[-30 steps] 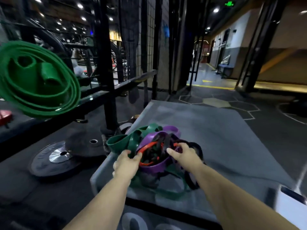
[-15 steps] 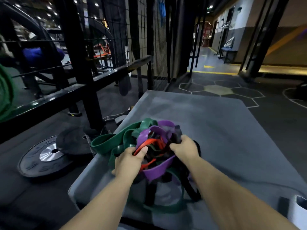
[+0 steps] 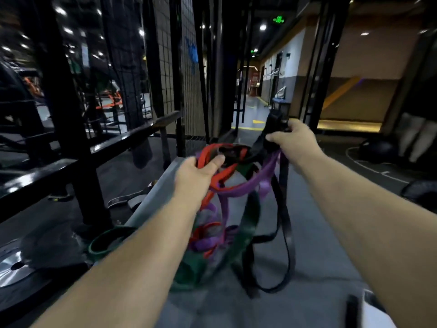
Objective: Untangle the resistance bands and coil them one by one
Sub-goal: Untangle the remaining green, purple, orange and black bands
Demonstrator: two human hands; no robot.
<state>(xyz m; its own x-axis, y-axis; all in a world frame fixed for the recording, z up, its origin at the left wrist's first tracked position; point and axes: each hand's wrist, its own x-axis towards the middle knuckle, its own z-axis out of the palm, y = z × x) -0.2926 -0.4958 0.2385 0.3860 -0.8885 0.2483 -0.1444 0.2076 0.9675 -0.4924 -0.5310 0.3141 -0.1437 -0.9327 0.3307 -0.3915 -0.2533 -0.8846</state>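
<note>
A tangle of resistance bands hangs in the air above a grey mat. My left hand grips the red band near the top of the knot. Higher and to the right, my right hand grips the black band, whose long loops dangle down to the mat. A purple band sags between the two hands. A dark green band hangs lower, and one green loop lies over the mat's left edge.
A black steel rack with a horizontal rail stands at the left. A weight plate lies on the floor at lower left. A wire mesh panel rises behind the mat. Open floor and a corridor lie at the right and far back.
Both hands have lifted the tangle up off the mat. My right hand has pulled the black band up and to the right, away from my left hand. The view has tilted upward.
</note>
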